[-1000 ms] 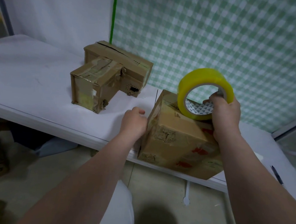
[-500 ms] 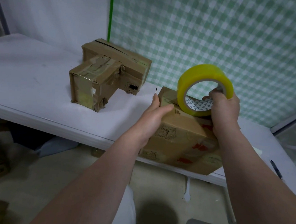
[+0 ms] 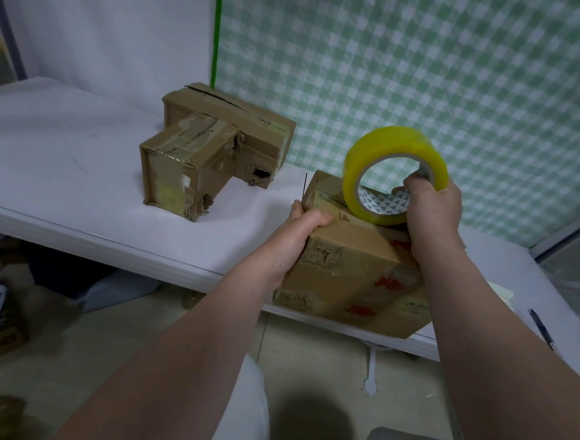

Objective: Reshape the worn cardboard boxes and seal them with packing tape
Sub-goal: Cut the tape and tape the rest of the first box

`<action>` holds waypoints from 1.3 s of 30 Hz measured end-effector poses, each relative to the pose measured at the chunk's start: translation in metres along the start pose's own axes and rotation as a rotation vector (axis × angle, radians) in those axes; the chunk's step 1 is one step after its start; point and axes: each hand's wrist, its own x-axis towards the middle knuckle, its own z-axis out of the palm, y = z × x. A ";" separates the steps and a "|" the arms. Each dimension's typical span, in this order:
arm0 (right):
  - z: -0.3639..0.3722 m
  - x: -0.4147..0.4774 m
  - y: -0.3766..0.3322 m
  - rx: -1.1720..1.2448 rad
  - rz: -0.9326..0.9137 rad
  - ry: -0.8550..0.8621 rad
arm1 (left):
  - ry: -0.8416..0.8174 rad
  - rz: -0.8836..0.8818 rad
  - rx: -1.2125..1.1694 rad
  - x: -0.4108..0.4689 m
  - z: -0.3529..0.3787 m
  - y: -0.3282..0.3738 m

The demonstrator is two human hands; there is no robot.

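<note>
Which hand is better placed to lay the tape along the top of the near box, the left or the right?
The right hand: its fingers grip the yellow tape roll, which stands on the top of the near box. The left hand grips the box's upper left edge, likely steadying it.

**A:** Right hand, status?
**B:** Fingertips enter the tape roll core and cannot be seen. The roll's upper rim is blurred.
**A:** Left hand?
**B:** Most fingers are concealed against the box side. The dark item at the right end of the table is too small to identify.
</note>
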 end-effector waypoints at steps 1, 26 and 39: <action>0.000 -0.001 0.000 0.000 0.001 0.002 | 0.005 -0.004 0.010 0.000 0.000 -0.001; -0.004 -0.006 -0.003 -0.030 -0.041 -0.019 | 0.092 -0.177 0.592 -0.013 -0.008 0.030; -0.008 -0.001 0.001 -0.015 -0.062 -0.064 | 0.223 0.365 0.824 0.013 0.037 0.046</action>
